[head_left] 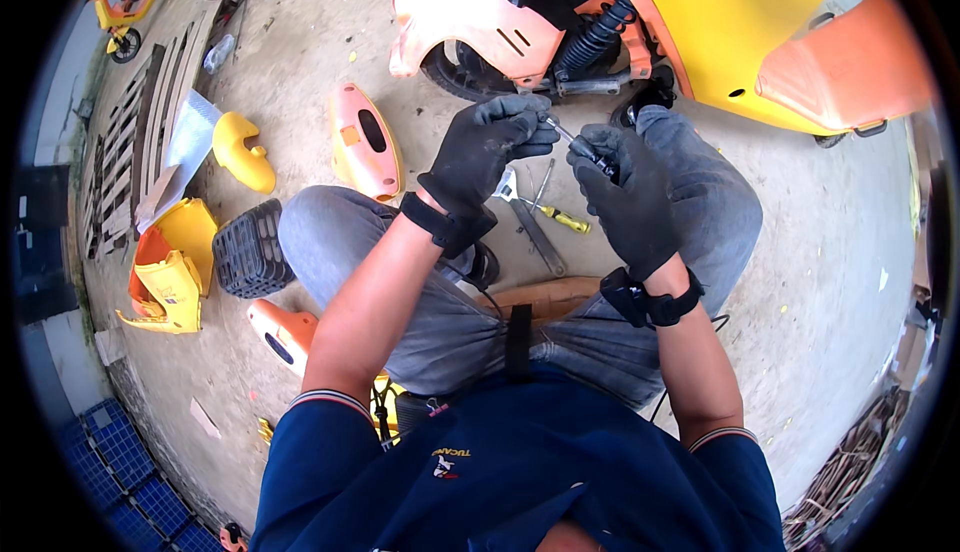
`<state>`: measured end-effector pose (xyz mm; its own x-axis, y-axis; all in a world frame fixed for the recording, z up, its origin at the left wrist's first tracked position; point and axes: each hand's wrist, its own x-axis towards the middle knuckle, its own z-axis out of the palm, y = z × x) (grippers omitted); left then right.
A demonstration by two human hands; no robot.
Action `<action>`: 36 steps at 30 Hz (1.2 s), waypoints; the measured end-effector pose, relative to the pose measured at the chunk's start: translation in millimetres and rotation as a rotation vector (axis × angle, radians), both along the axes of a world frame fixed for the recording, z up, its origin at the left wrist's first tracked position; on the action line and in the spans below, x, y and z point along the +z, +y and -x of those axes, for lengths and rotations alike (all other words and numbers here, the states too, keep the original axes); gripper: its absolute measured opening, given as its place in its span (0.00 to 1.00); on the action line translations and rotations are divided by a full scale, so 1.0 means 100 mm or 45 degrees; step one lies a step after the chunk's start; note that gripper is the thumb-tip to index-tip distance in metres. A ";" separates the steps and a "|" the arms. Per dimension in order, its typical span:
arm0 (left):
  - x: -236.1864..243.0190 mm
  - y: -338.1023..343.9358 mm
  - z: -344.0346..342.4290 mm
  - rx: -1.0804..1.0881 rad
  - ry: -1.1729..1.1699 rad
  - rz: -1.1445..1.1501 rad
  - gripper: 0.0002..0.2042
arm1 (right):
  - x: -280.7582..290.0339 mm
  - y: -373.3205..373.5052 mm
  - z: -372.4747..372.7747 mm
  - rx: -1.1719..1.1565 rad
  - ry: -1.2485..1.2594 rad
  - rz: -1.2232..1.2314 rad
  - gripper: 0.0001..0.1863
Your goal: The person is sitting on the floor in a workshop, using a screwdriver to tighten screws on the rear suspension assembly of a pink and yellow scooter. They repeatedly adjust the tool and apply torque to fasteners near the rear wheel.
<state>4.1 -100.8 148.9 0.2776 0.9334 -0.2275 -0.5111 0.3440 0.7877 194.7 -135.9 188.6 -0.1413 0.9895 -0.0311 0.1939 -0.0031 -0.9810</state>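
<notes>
My gloved left hand (pixel 482 152) pinches at the end of a slim metal tool (pixel 563 130); any small part in those fingers is too small to make out. My gloved right hand (pixel 628 192) grips the tool's dark handle, angled up toward my left fingers. Below them, on the concrete between my bent legs, lie an adjustable wrench (pixel 532 230), a screwdriver with a yellow handle (pixel 568 220) and a thin metal tool. Just above, a pink and yellow scooter (pixel 480 27) shows its rear wheel and black spring shock (pixel 595 37).
Pink panels (pixel 365 142), a yellow fender (pixel 243 150), yellow bodywork (pixel 172 277) and a black crate (pixel 250 252) lie to the left, near wooden pallets (pixel 130 132). Other scooters (pixel 122 2) stand at upper left. Blue plastic grids (pixel 100 452) are at lower left, a scrap pile (pixel 835 462) at lower right.
</notes>
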 end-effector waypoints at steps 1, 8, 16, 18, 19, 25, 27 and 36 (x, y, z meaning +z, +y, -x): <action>0.00 0.00 -0.01 0.006 0.021 -0.006 0.14 | -0.02 -0.01 0.02 -0.011 -0.035 0.006 0.16; -0.03 0.00 -0.05 0.097 0.098 -0.137 0.11 | 0.00 -0.04 0.06 -0.024 -0.219 -0.145 0.16; -0.01 0.00 -0.07 0.169 0.057 -0.195 0.15 | 0.00 -0.09 0.10 -0.088 -0.127 -0.049 0.17; 0.00 -0.01 -0.06 0.139 0.025 -0.157 0.15 | -0.03 -0.09 0.11 -0.108 -0.083 -0.031 0.17; 0.03 -0.01 -0.06 0.127 0.035 -0.130 0.15 | -0.04 -0.09 0.10 -0.107 -0.074 -0.029 0.17; 0.03 -0.03 -0.06 0.087 -0.024 -0.132 0.14 | -0.07 -0.08 0.08 -0.114 0.015 0.023 0.17; 0.01 -0.02 -0.05 0.076 -0.012 -0.148 0.13 | -0.09 -0.07 0.07 -0.111 0.079 0.066 0.16; -0.09 -0.01 -0.02 0.034 -0.159 -0.066 0.12 | 0.02 -0.06 0.10 -0.087 0.265 0.218 0.14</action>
<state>6.5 -101.5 139.8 0.2757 0.9504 -0.1439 -0.6146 0.2894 0.7338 184.3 -141.5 191.0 -0.0948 0.9798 -0.1759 -0.0179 -0.1784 -0.9838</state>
